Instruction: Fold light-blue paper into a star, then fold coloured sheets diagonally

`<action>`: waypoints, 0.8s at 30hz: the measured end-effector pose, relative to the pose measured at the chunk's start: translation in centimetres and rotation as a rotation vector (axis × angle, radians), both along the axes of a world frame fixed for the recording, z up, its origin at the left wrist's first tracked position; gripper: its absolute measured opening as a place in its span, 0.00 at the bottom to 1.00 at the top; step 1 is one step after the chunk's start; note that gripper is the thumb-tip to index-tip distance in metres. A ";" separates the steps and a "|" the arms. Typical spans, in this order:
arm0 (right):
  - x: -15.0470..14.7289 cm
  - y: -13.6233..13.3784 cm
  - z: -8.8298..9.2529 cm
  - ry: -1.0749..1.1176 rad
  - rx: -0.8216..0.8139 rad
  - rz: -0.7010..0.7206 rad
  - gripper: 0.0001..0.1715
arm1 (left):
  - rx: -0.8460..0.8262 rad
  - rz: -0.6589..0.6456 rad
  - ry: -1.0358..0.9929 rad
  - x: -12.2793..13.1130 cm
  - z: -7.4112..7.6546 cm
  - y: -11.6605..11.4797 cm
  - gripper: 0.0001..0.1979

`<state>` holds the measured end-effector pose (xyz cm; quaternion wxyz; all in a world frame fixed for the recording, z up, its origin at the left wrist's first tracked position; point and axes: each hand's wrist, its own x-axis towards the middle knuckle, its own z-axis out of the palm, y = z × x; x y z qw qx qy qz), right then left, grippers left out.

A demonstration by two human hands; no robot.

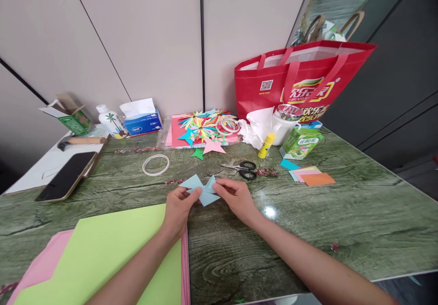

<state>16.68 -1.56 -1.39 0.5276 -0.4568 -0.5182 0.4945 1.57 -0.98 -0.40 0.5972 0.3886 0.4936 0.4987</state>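
A folded light-blue paper shape with pointed flaps is held just above the green wood-grain table. My left hand pinches its left side with thumb and fingers closed. On the right side, my right hand grips it too, fingers curled on the edge. Both forearms reach in from the bottom of the view.
Light-green and pink paper sheets lie front left. Scissors, a tape ring, a glue stick, a pile of coloured paper stars, small coloured squares, a green carton, a red bag, a phone.
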 end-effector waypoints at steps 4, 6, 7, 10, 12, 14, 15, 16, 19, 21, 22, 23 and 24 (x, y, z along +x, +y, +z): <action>0.0 0.0 -0.2 -0.003 -0.029 -0.026 0.13 | 0.001 -0.045 -0.057 0.2 0.2 -0.2 0.12; 0.0 -0.1 -0.1 -0.038 -0.020 -0.043 0.13 | 0.001 -0.051 -0.070 0.3 0.2 -0.3 0.12; -0.1 -0.2 -0.1 -0.059 -0.007 -0.055 0.14 | -0.003 -0.050 -0.075 0.3 0.2 -0.4 0.11; -0.1 -0.5 0.2 -0.099 0.029 -0.074 0.15 | -0.012 -0.045 -0.083 0.4 0.3 -0.5 0.10; -0.1 -0.6 0.4 -0.089 0.027 -0.065 0.16 | -0.010 -0.047 -0.085 0.4 0.3 -0.5 0.10; -0.1 -0.6 0.5 -0.036 -0.001 -0.044 0.15 | 0.000 -0.048 -0.084 0.3 0.3 -0.4 0.10; -0.1 -0.6 0.5 0.004 -0.023 -0.030 0.14 | 0.006 -0.049 -0.081 0.3 0.2 -0.4 0.10; -0.1 -0.5 0.5 0.045 -0.047 -0.015 0.13 | 0.011 -0.049 -0.072 0.3 0.2 -0.3 0.11; -0.1 -0.3 0.3 0.105 -0.089 -0.007 0.13 | 0.019 -0.053 -0.031 0.3 0.0 -0.4 0.11; -0.1 -0.2 -0.1 0.056 -0.066 -0.051 0.14 | 0.024 -0.059 0.001 0.3 -0.1 -0.5 0.10; -0.2 -0.2 -0.2 0.019 -0.050 -0.076 0.15 | 0.024 -0.062 0.015 0.3 -0.2 -0.5 0.10; -0.2 -0.3 -0.4 -0.017 -0.035 -0.097 0.15 | 0.023 -0.061 0.027 0.3 -0.2 -0.5 0.11; -0.3 -0.3 -0.5 -0.046 -0.023 -0.107 0.14 | 0.021 -0.057 0.036 0.4 -0.3 -0.6 0.11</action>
